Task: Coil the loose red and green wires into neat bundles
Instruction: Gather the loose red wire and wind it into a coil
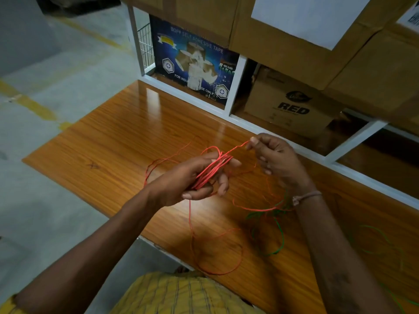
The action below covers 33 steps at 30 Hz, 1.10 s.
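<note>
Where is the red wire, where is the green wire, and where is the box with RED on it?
red wire (213,169), head view, on the strands wound round the left hand's fingers.
green wire (280,236), head view, on its loop lying on the table.
RED box (292,105), head view, on its printed front.

So the red wire (213,171) is thin and partly coiled, several loops bunched tight across the left hand (192,180), one end pinched up by the right hand (274,157). The rest trails down loose in big sloppy loops on the wooden table (108,143). The green wire (277,234) lies uncoiled nearby, tangled under the right wrist.
</note>
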Tool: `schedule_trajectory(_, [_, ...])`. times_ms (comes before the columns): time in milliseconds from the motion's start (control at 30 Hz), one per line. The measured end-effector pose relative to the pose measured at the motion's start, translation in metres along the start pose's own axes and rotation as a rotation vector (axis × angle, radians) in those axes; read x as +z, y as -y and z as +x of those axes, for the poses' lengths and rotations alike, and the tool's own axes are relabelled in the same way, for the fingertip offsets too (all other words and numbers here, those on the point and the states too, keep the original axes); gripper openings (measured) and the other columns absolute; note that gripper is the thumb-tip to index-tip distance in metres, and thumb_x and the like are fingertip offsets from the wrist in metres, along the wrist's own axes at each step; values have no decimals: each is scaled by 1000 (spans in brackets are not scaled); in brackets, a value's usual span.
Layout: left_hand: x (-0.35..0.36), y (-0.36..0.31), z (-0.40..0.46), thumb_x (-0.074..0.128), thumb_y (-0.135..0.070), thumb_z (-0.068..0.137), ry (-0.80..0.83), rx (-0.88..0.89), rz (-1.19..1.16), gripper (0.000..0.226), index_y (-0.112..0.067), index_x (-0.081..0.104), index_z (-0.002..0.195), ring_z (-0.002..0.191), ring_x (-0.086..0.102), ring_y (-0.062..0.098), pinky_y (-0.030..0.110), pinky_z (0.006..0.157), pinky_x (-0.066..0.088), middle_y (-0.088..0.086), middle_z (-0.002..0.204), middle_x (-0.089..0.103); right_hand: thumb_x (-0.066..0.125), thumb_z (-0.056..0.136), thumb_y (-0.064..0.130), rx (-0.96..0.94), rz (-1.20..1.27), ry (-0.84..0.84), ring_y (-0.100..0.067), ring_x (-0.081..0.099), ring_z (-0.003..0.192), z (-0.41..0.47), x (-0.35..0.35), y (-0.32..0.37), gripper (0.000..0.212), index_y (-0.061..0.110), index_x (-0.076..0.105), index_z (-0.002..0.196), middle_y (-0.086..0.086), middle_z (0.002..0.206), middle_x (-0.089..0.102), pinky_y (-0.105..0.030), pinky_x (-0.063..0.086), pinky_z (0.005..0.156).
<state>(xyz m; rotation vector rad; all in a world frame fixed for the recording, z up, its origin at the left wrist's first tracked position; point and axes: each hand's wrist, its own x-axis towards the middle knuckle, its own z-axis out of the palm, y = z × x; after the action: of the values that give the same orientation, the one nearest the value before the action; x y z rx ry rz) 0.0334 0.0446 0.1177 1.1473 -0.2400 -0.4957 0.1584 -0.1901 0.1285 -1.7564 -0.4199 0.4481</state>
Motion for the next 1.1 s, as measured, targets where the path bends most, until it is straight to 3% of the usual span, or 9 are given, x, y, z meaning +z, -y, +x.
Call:
schedule_trajectory(133, [1, -11, -1, 27, -16, 112, 33, 106, -153, 49, -1, 44, 155, 36, 40, 2, 19, 38, 22, 24, 97, 60, 59, 107, 37, 108, -61, -29, -11, 31, 39, -1, 19, -25, 38, 2, 68, 97, 0, 55, 37, -20, 28, 37])
schedule_trajectory(233, [-3, -19, 2, 24, -13, 112, -6, 177, -212, 49, 0, 41, 156, 38, 44, 2, 13, 38, 37, 22, 107, 60, 53, 110, 38, 153, -165, 70, -10, 35, 38, -12, 35, -28, 45, -1, 67, 92, 5, 55, 43, -20, 29, 39])
schedule_trajectory(500, [-1, -24, 32, 29, -31, 117, -425, 228, -304, 46, -5, 45, 151, 54, 55, 12, 18, 42, 40, 18, 129, 71, 49, 110, 46, 265, -518, 418, -22, 63, 45, -46, 67, -8, 36, 21, 73, 101, -9, 68, 65, -32, 48, 50])
schedule_trajectory(633, [-12, -20, 46, 30, -33, 117, -648, 251, 46, 37, -19, 39, 151, 64, 69, 18, 23, 49, 45, 7, 138, 67, 55, 109, 38, 263, -480, 535, -32, 69, 50, -64, 65, 5, 21, 22, 67, 114, -6, 65, 68, -41, 54, 52])
schedule_trajectory(733, [-16, -10, 48, 32, -34, 118, -720, 213, 398, 28, -29, 36, 144, 68, 75, 24, 29, 53, 51, 2, 143, 58, 62, 106, 25, 196, -452, 546, -29, 68, 49, -73, 56, 21, 13, 24, 65, 119, -6, 64, 64, -47, 57, 48])
schedule_trajectory(800, [-20, 1, 45, 32, -34, 118, -707, 202, 639, 28, -29, 35, 145, 68, 76, 26, 34, 56, 56, 7, 133, 61, 64, 104, 17, 189, -447, 543, -28, 66, 48, -74, 48, 31, 17, 25, 67, 120, -4, 62, 62, -48, 58, 49])
schedule_trajectory(933, [-27, 13, 35, 35, -34, 116, -598, 113, 977, 35, -15, 42, 144, 62, 74, 17, 41, 68, 60, 12, 112, 70, 66, 103, 10, 141, -368, 504, -16, 60, 43, -67, 20, 45, 12, 15, 72, 112, -2, 60, 60, -28, 51, 42])
schedule_trajectory(1033, [-26, 13, 25, 36, -32, 116, -453, 14, 913, 28, -17, 48, 136, 56, 72, 20, 27, 58, 54, 14, 113, 72, 70, 99, 6, 34, -317, 417, -14, 56, 45, -58, -5, 45, 7, 7, 75, 105, -3, 65, 63, -22, 47, 43])
schedule_trajectory(1100, [-22, 10, 19, 37, -25, 116, -357, -55, 752, 27, -17, 51, 137, 49, 59, 21, 26, 50, 43, 15, 112, 72, 73, 98, 8, -28, -320, 321, -13, 55, 52, -51, -15, 38, 4, 9, 77, 99, -1, 69, 64, -23, 47, 49])
